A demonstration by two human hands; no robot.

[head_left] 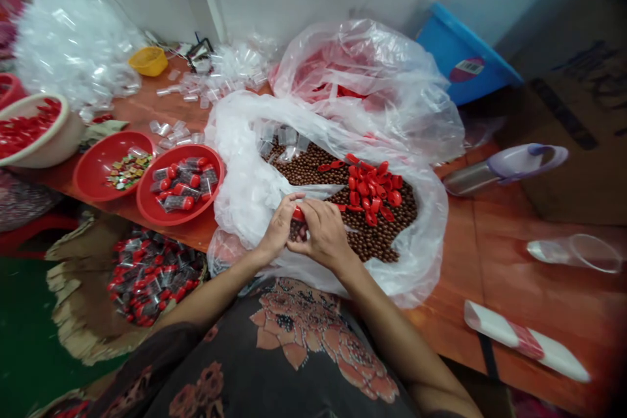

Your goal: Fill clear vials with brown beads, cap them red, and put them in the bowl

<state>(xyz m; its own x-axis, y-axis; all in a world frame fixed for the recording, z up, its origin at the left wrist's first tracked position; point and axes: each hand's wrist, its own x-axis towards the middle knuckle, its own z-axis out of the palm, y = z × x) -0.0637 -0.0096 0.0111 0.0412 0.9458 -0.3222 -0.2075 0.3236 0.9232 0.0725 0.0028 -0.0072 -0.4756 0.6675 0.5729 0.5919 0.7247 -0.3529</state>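
Above brown balls (377, 241) in a plastic bag (240, 157), the curled left hand (279, 225) and right hand (321, 235) grip a red cap (298, 213)

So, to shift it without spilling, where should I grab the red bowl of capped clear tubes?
Take the near rim of the red bowl, coming from your side. That stretch of its round, raised lip stands free, while another red bowl sits close on its left and the white plastic bag presses its right. It looks shallow, so keep it level.

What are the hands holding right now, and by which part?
A small red plastic cap, pinched between the left hand and right hand; the exact grip spot is hidden.
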